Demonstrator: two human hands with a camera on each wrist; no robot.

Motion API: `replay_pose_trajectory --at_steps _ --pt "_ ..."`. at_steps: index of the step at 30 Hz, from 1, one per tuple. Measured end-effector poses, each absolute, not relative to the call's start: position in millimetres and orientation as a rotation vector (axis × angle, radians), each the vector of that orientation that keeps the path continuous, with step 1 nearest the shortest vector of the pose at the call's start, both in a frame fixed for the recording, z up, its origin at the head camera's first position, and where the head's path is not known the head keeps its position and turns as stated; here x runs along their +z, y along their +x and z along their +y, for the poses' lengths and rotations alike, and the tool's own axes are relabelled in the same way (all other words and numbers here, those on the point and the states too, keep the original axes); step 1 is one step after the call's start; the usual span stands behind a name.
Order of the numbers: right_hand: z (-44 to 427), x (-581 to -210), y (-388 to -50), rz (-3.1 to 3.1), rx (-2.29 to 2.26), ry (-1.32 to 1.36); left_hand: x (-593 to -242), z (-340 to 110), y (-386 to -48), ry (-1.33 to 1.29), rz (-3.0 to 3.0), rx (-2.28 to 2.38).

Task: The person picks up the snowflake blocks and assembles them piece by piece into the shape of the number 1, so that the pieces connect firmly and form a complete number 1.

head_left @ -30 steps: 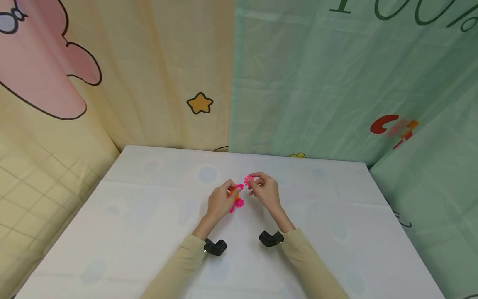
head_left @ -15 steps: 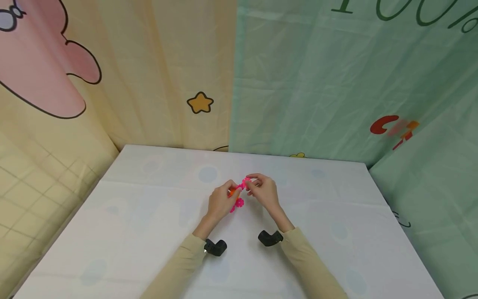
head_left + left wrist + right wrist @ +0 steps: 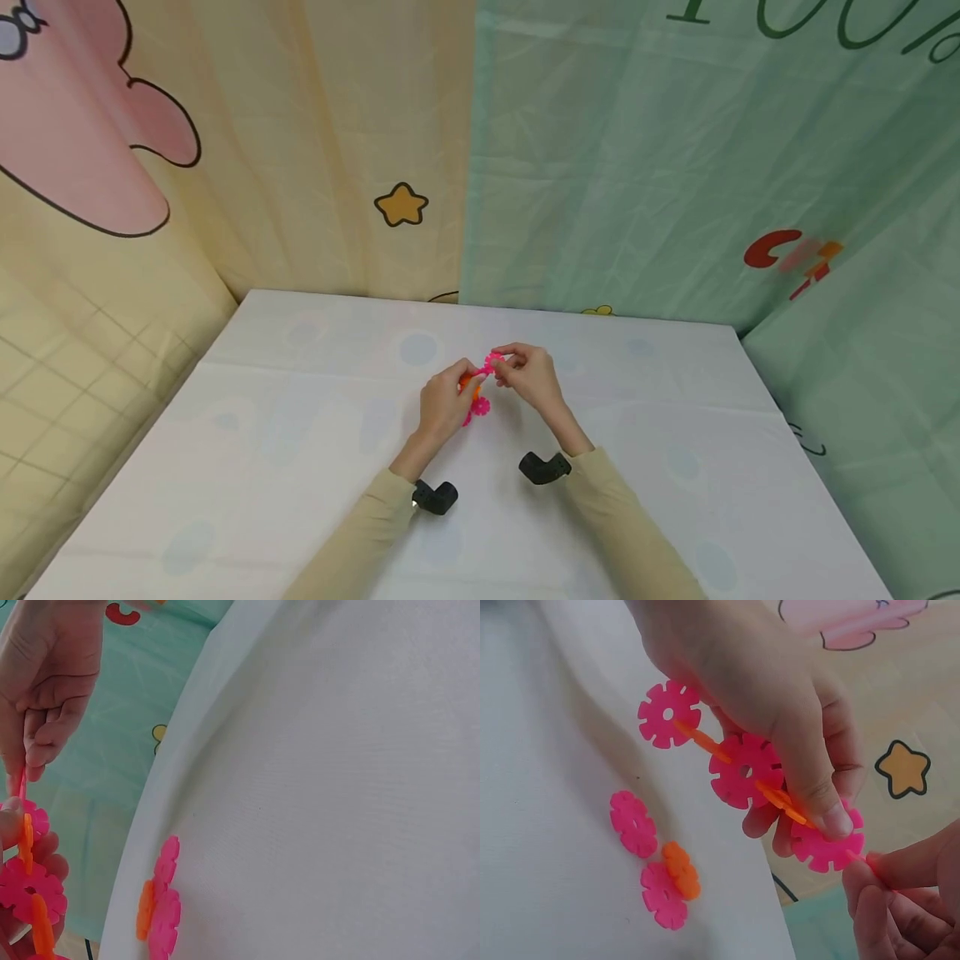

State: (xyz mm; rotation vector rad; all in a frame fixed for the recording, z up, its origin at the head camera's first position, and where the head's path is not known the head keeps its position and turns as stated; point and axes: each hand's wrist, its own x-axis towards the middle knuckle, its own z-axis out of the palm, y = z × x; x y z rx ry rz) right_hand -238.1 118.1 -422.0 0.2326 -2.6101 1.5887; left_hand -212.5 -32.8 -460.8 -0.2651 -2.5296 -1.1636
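My left hand (image 3: 444, 402) grips a chain of notched plastic discs, pink ones (image 3: 731, 780) joined by orange ones (image 3: 703, 742) slotted in crosswise. Its thumb lies on the pink disc at the chain's end (image 3: 826, 844). Close by, my right hand (image 3: 532, 379) pinches another pink disc (image 3: 22, 785) between thumb and fingertips. Seen edge-on in the right wrist view, that disc meets the rim of the end disc; fingers hide how deep it sits in the slot. In the head view both hands are close together, and the left one covers much of the chain.
Two pink discs (image 3: 634, 825) and an orange disc (image 3: 681, 870) lie on the white-covered table (image 3: 300, 467) below the hands; whether they are joined is unclear. A black wrist camera (image 3: 435, 497) sits at each cuff. Patterned curtains (image 3: 600, 167) stand behind the table.
My right hand has moved slightly left, bringing its pink disc from apart to against the chain's end disc. My left hand keeps its hold and has barely moved.
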Motion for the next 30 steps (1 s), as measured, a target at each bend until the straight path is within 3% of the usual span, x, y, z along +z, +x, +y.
replay_pose_trajectory --at_steps 30 --pt "119.8 -417.5 -236.9 -2.566 1.818 0.047 -453.1 -31.8 -218.4 -0.357 -2.535 -1.201"
